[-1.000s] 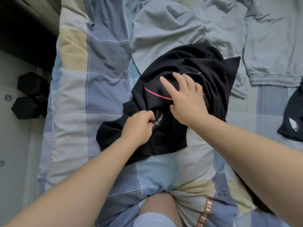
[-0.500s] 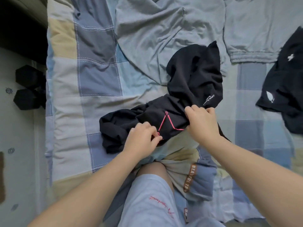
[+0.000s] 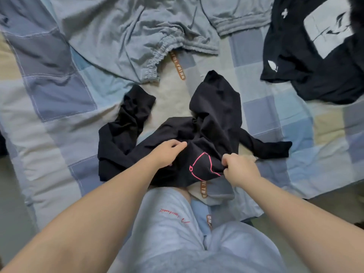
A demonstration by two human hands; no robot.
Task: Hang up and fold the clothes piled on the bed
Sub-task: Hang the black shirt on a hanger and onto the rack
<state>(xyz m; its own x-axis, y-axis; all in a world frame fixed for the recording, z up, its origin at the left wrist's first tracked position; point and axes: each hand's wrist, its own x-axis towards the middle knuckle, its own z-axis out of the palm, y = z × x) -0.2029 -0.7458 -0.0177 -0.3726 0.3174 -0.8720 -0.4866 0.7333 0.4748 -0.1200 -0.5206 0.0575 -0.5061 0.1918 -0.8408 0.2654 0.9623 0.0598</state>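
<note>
Fingers (image 3: 228,160) on crumpled black shirt (image 3: 216,107)

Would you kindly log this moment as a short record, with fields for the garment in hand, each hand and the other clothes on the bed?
garment: black top with a pink line drawing, crumpled, sleeves sprawled, not yet folded
left: left hand grips the fabric on one side of the drawing
right: right hand grips the fabric on the drawing's other side
other clothes: grey sweat garment at the far side; black garment with white print at far right
surface: patchwork quilt
</note>
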